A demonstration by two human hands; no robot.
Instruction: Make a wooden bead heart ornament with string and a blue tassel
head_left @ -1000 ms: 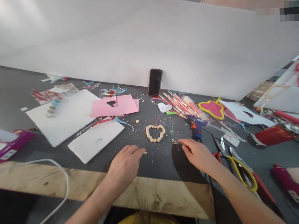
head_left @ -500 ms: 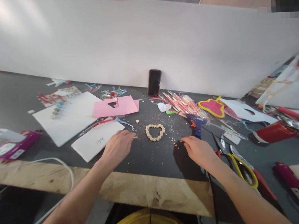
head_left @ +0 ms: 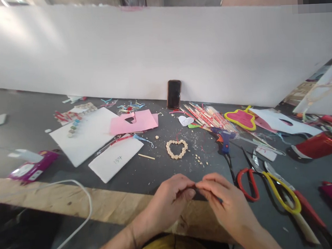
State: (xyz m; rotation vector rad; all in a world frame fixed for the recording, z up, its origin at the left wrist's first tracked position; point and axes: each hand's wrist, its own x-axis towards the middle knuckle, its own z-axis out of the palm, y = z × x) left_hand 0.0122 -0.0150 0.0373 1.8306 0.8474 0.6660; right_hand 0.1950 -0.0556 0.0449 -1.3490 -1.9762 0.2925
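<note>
My left hand [head_left: 176, 195] and my right hand [head_left: 222, 197] meet fingertip to fingertip above the table's front edge. The fingers of both are pinched; whatever may be between them is hidden or too small to name. Just beyond lies a heart-shaped ring of small pale beads or kernels [head_left: 177, 149], with a red thread at its top. Loose pale bits [head_left: 199, 159] are scattered to its right. A thin wooden stick [head_left: 146, 156] rests on the dark tabletop to the left of the heart.
A blue glue gun [head_left: 224, 142] and scissors with red and yellow handles [head_left: 281, 191] lie at right, near a red can [head_left: 318, 144]. White foam sheets [head_left: 115, 159] and pink paper [head_left: 133, 122] are at left. A phone [head_left: 174, 94] leans against the white panel.
Both hands have drawn back toward the table's front edge and come together. The wooden stick, earlier by my left fingers, now lies uncovered on the table. The view has shifted slightly.
</note>
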